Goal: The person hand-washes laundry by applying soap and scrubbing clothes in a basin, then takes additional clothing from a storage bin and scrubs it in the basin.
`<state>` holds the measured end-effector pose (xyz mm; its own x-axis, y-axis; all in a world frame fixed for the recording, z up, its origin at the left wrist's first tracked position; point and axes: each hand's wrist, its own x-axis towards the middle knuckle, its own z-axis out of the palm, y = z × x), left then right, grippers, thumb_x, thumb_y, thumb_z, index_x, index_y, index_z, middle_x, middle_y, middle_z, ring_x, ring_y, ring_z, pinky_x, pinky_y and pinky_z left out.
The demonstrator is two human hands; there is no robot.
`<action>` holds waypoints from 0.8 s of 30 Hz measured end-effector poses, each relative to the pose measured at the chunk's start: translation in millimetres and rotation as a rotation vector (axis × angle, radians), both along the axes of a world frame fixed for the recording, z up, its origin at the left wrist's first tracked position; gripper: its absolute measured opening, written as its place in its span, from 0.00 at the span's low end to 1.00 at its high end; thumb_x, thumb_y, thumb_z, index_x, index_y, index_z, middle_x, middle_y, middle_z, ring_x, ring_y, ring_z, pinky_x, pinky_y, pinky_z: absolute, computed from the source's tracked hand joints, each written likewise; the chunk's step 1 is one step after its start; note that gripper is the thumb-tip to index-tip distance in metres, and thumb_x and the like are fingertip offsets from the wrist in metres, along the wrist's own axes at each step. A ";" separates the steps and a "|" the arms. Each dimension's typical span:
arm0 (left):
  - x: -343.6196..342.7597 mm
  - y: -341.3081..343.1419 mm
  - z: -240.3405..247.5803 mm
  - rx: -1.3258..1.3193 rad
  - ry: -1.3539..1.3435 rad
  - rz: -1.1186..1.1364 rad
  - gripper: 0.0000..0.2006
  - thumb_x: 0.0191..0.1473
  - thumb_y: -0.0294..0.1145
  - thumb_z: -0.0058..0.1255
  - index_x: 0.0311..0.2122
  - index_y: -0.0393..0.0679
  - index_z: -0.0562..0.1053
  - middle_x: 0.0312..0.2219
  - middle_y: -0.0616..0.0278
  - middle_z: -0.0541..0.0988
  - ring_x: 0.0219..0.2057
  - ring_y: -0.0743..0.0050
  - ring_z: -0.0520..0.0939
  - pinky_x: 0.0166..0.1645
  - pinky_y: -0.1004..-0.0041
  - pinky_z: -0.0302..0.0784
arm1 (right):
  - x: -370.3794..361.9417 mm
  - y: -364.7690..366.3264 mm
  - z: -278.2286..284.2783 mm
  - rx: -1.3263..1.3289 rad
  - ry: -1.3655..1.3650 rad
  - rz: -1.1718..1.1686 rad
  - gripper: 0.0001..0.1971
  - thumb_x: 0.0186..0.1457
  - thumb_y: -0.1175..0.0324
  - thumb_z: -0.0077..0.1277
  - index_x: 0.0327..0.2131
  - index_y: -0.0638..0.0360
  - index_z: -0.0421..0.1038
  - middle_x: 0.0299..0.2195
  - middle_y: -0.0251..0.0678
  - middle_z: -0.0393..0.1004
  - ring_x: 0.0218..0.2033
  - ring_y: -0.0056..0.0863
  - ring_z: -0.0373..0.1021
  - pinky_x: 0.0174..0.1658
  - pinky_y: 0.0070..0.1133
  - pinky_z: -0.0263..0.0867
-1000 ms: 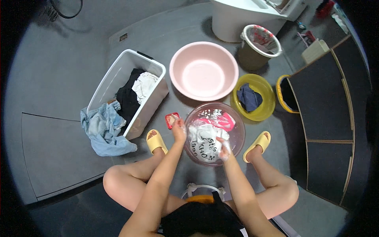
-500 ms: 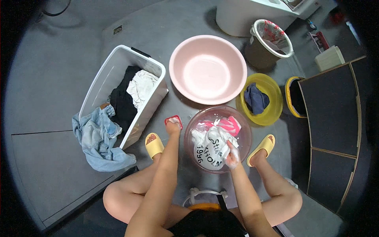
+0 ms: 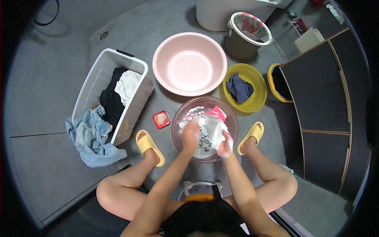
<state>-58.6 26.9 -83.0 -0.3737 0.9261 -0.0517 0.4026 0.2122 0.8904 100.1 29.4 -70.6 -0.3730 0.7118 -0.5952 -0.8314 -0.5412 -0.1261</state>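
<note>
A white shirt with black lettering lies bunched in the see-through pinkish basin between my feet. My right hand, flecked with suds, grips the shirt's right side. My left hand is over the shirt's left side; motion smears its fingers, so their hold is unclear. Bright pink cloth shows behind the shirt in the same basin. To the left of the basin, a pale bar of soap rests in a red soap dish on the floor.
A large pink tub stands beyond the basin. At right, a yellow basin holds dark blue cloth. A clear-sided bin with clothes, jeans hanging over its rim, is at left. A trash can and dark cabinet stand farther right.
My left hand has left the soap dish and moved right, over the shirt. The soap now lies uncovered in its dish. My right hand remains at the shirt; the whole view has shifted slightly.
</note>
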 end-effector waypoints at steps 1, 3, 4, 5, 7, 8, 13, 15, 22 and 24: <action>14.6 -9.5 -5.2 -0.007 0.002 -0.147 0.14 0.43 0.30 0.48 0.38 0.39 0.70 0.35 0.49 0.73 0.33 0.56 0.73 0.41 0.69 0.67 | -8.1 -2.2 0.2 0.013 -0.073 0.011 0.20 0.52 0.62 0.40 0.48 0.57 0.57 0.44 0.37 0.65 0.45 0.33 0.63 0.49 0.30 0.58; 56.3 -13.8 20.8 0.244 0.271 -0.332 0.21 0.40 0.27 0.46 0.44 0.42 0.67 0.35 0.50 0.72 0.35 0.57 0.72 0.40 0.66 0.67 | -2.1 -2.8 -9.4 -0.037 0.015 0.042 0.19 0.52 0.59 0.40 0.46 0.56 0.58 0.42 0.37 0.66 0.42 0.30 0.65 0.46 0.28 0.62; 59.7 -14.6 18.7 0.256 0.265 -0.342 0.21 0.40 0.27 0.46 0.44 0.42 0.67 0.35 0.50 0.72 0.35 0.57 0.72 0.40 0.66 0.67 | 18.2 -3.1 -29.3 -0.068 0.048 0.115 0.16 0.52 0.64 0.42 0.45 0.57 0.60 0.40 0.36 0.67 0.39 0.28 0.67 0.41 0.24 0.65; 50.0 -16.5 9.0 0.306 0.206 -0.421 0.21 0.40 0.27 0.45 0.46 0.42 0.65 0.37 0.49 0.71 0.35 0.56 0.72 0.41 0.65 0.67 | 14.5 -2.9 -20.2 -0.067 0.055 0.117 0.16 0.52 0.64 0.42 0.45 0.57 0.60 0.40 0.36 0.67 0.39 0.28 0.67 0.41 0.24 0.65; 38.0 -10.6 -0.8 0.360 0.133 -0.519 0.22 0.41 0.26 0.44 0.47 0.42 0.64 0.38 0.49 0.70 0.36 0.56 0.72 0.42 0.65 0.66 | 16.7 -3.3 -0.1 0.047 -0.382 0.130 0.16 0.49 0.72 0.46 0.44 0.58 0.61 0.38 0.35 0.68 0.37 0.27 0.68 0.39 0.21 0.66; 33.7 6.7 0.8 0.125 0.008 -0.401 0.23 0.40 0.26 0.43 0.48 0.42 0.62 0.40 0.48 0.70 0.37 0.55 0.71 0.43 0.64 0.66 | 29.5 -3.3 4.9 0.054 -0.344 0.129 0.19 0.45 0.79 0.48 0.44 0.59 0.61 0.37 0.34 0.69 0.38 0.27 0.67 0.40 0.21 0.66; -8.6 50.0 -53.7 -0.150 -0.003 -0.563 0.26 0.34 0.23 0.42 0.46 0.40 0.63 0.38 0.48 0.71 0.41 0.55 0.71 0.44 0.69 0.66 | 30.1 -2.9 48.7 0.189 -0.484 0.366 0.22 0.41 0.82 0.49 0.44 0.58 0.61 0.38 0.34 0.68 0.38 0.25 0.67 0.40 0.20 0.65; 2.7 58.3 -48.0 -0.538 0.030 -0.985 0.26 0.32 0.24 0.46 0.45 0.40 0.65 0.35 0.52 0.73 0.36 0.63 0.73 0.41 0.72 0.67 | 40.6 -1.9 65.7 0.252 -0.543 0.434 0.23 0.40 0.81 0.50 0.44 0.58 0.61 0.39 0.33 0.68 0.38 0.25 0.67 0.40 0.19 0.65; -7.0 41.1 -1.5 -0.627 -0.903 -0.523 0.17 0.38 0.25 0.53 0.38 0.41 0.70 0.29 0.61 0.75 0.31 0.72 0.75 0.38 0.74 0.70 | 87.5 2.6 71.5 0.110 -0.480 0.232 0.18 0.43 0.76 0.49 0.42 0.60 0.63 0.35 0.35 0.69 0.35 0.27 0.68 0.38 0.22 0.67; -27.4 35.2 1.4 -0.527 -0.972 -0.357 0.14 0.40 0.26 0.50 0.37 0.41 0.71 0.28 0.61 0.75 0.30 0.72 0.75 0.36 0.74 0.69 | 79.0 0.9 64.2 0.076 -0.464 0.194 0.18 0.43 0.77 0.49 0.41 0.60 0.64 0.35 0.36 0.70 0.35 0.28 0.68 0.38 0.23 0.67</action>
<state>-85.9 62.0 -81.6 0.3132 0.7491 -0.5837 -0.2900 0.6607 0.6924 179.1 30.4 -6.4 -0.2111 0.7031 -0.6791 -0.5633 -0.6553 -0.5033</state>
